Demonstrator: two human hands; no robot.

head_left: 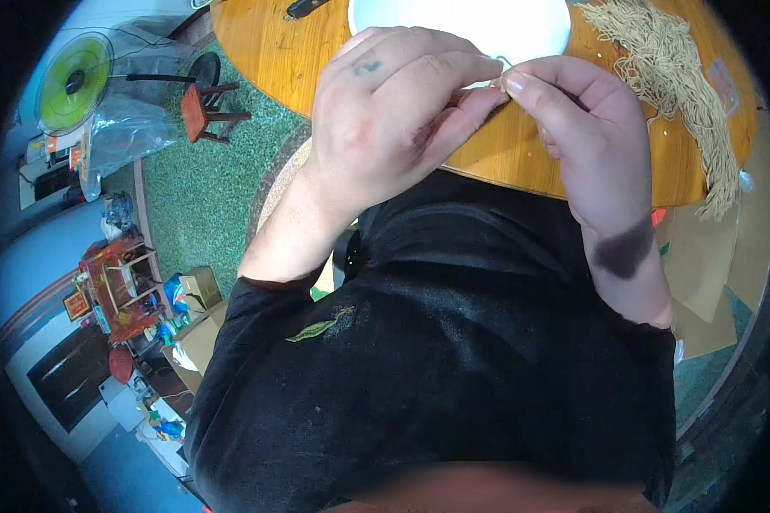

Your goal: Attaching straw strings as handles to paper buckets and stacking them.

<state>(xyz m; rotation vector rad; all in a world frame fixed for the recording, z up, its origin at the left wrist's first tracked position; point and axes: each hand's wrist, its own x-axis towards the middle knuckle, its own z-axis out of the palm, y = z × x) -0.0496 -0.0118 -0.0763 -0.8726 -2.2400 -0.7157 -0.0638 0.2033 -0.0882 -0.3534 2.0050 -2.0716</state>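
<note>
My left hand (393,115) and my right hand (595,120) meet over the near edge of the round wooden table (522,175). Thumb and forefinger of each are pinched together, fingertip to fingertip. A short loop of thin pale cord (505,60) sticks up between them; the rest of what they pinch is covered by the fingers. Just beyond the hands stands a white bowl (462,21), its far side cut off by the picture's edge. Right of my right hand lies a thick bundle of beige cords (672,77), hanging toward the table's edge.
A black-handled tool (306,7) lies at the table's far left. On the green floor at left are a small wooden stool (201,111) and a green-bladed fan (75,83). Flattened cardboard (701,265) lies at right. Cardboard boxes (201,291) and a red rack (124,286) stand lower left.
</note>
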